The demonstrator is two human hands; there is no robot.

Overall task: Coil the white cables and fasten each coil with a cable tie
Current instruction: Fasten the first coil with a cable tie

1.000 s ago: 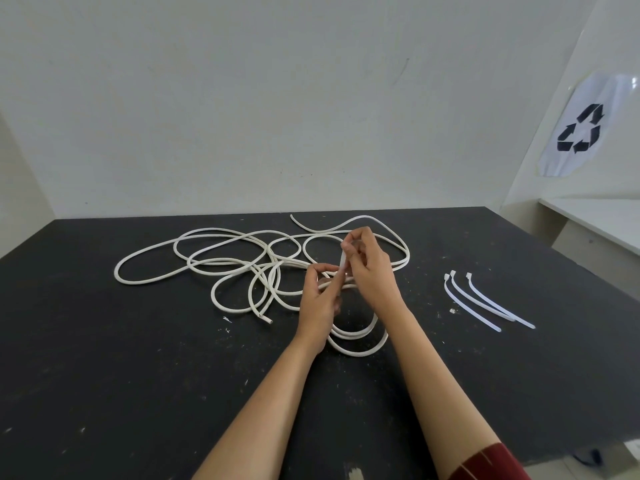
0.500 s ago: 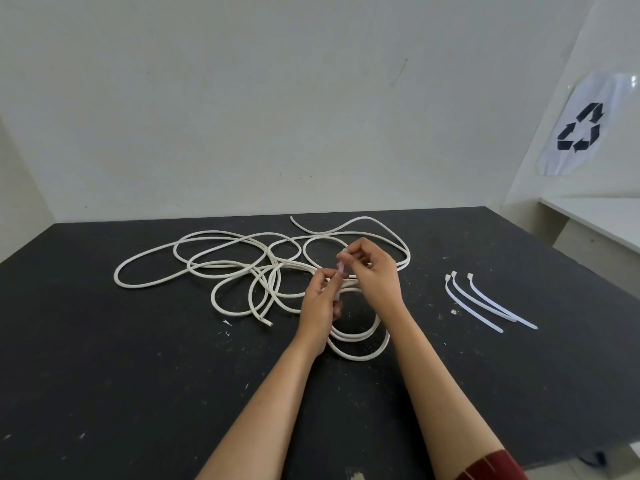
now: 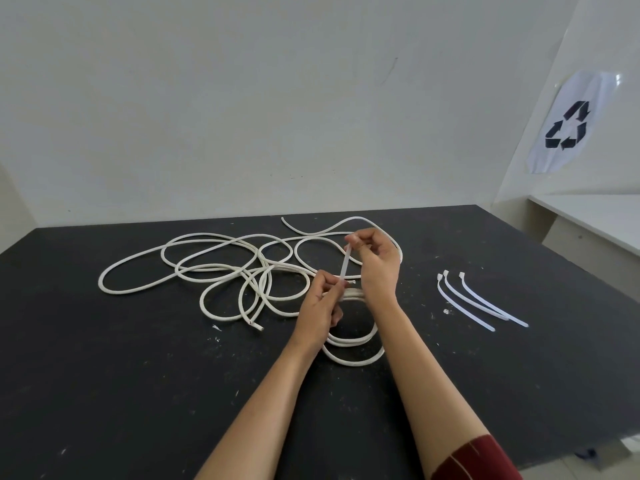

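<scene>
The only marking in view is a black recycling symbol of three chasing arrows on a white sheet point(image 3: 568, 128) stuck to the right-hand wall; no words can be read anywhere.

On the black tabletop point(image 3: 104, 393) a coil point(image 3: 353, 344) of white cable lies between the two forearms. The left hand point(image 3: 322, 306) has a narrow grip, pinching the lower end of a cable tie point(image 3: 345, 268) where it meets the gathered turns. The right hand point(image 3: 375, 261) pinches the upper end of the same tie between thumb and fingertips, so the tie stands nearly upright between the hands.

Loose cable point(image 3: 207, 268) sprawls in open loops to the left and behind the hands, well inside the tabletop's far edge. Three spare ties point(image 3: 478, 299) lie side by side to the right, apart from the coil. Bare tabletop stretches toward the near edge on both sides of the arms, and a dark red sleeve point(image 3: 474, 459) shows at the right elbow.
</scene>
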